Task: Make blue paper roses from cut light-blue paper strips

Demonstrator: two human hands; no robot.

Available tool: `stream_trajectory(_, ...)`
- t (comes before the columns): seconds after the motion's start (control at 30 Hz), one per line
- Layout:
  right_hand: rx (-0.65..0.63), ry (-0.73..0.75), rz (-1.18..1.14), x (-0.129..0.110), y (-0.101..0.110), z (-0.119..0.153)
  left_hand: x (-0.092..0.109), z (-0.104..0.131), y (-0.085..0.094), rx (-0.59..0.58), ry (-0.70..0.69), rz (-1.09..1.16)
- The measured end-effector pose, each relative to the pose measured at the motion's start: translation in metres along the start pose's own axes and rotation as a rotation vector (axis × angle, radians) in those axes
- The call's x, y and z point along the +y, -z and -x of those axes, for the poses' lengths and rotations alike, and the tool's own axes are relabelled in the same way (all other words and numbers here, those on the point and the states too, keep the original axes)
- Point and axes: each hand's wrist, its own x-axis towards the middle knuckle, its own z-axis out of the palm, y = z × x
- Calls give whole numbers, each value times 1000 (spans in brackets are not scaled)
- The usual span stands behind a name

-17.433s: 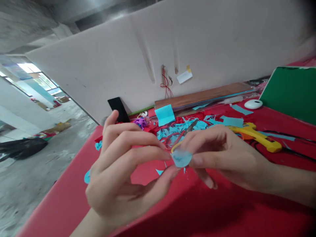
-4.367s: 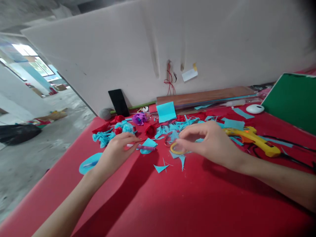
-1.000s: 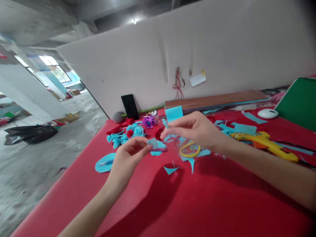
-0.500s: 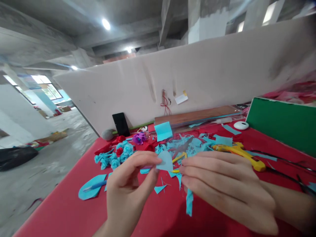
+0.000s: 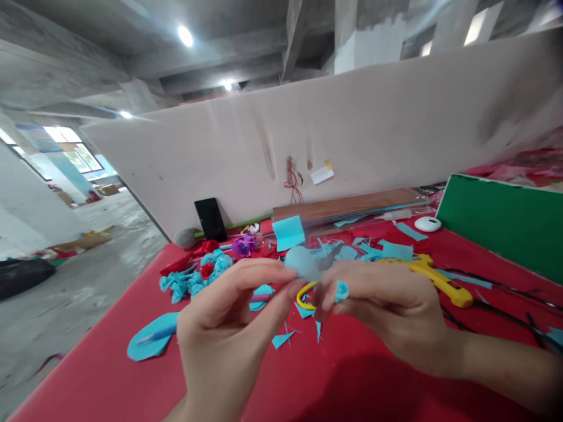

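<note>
A pale blue paper petal (image 5: 301,261) is pinched between the thumb and forefinger of my left hand (image 5: 240,322). Close on its right, my right hand (image 5: 387,305) is closed, and the end of a rolled blue crepe paper strip (image 5: 342,291) sticks out from its fingers. Whether the right fingertips touch the petal is hard to tell. Between and behind the hands lie scissors with a yellow handle loop (image 5: 307,296), partly covered by the right fingers. A blue paper oval with a blue pen (image 5: 153,335) on it lies left of my left hand.
Blue paper flowers (image 5: 185,284) and a purple flower (image 5: 245,245) lie at the table's back left, near a leaning black phone (image 5: 210,219). Blue paper scraps (image 5: 354,252) spread behind the hands. A yellow glue gun (image 5: 444,284) and a green board (image 5: 501,225) are on the right.
My right hand has turned, so the rolled strip that hung downward now points its end toward me. The left hand has shifted slightly right and up with the petal.
</note>
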Motion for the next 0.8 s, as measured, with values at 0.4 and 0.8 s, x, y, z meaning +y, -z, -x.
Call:
stream_trajectory(0.4,-21,102,139,-1,-4,1,-2,2,-8,-216,228,267)
stream_trajectory(0.8,40,-53,81,1,-4,4,-7,6,-7,-283,329,282)
